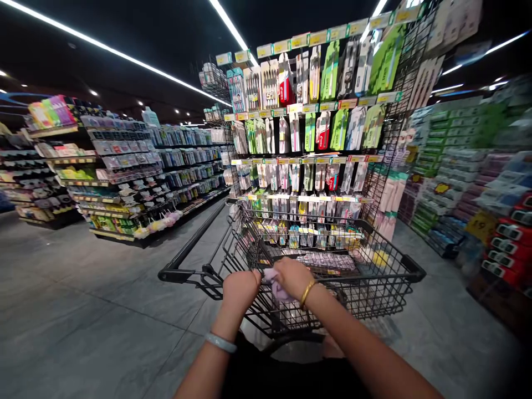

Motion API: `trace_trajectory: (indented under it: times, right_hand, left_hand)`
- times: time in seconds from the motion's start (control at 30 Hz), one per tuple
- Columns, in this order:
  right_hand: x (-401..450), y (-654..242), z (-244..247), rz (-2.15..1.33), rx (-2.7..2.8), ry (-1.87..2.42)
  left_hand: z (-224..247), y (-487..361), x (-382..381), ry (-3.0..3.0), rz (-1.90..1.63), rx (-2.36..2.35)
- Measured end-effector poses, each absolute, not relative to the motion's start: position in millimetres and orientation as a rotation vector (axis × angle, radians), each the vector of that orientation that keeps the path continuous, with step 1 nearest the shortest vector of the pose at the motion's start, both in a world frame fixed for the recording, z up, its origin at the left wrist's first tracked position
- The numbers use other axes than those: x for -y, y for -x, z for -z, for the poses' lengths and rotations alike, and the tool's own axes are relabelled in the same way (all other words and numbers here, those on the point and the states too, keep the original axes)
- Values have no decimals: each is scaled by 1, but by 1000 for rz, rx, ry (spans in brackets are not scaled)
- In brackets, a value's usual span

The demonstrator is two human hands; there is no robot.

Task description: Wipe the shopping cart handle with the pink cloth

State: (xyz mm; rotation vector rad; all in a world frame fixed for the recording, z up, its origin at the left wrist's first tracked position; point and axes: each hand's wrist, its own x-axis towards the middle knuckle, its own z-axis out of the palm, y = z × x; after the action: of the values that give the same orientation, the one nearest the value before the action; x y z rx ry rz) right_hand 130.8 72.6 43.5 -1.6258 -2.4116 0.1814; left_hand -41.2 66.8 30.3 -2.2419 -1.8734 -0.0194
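Cloth [279, 289] pale lavender; cart [414, 269] black, grid-patterned. Shiny gold bracelet [306, 294]; pale grey-blue bracelet [220, 343]. Floor [103, 338] mottled grey, dark-lined.

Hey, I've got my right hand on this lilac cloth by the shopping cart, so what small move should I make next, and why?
Perhaps slide the lilac cloth rightward along the near edge of the shopping cart: your right hand grips it by that edge, and no hand blocks the stretch farther right. Your left hand is curled closed beside it, what it holds hidden.
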Motion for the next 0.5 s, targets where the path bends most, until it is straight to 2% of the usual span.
trace_trajectory:
  times: [0.1,0.27,0.5]
  right_hand:
    - [-52,-131,-20,15,2319,1383]
    - [-44,-157,17,2,2167,1323]
    - [-47,-116,14,182,2123,1367]
  left_hand:
    - [-32,42,-67,2225,13,1897]
    - [-35,42,-66,2252,-20,1909]
    - [-40,38,-64,2220,-12,1923]
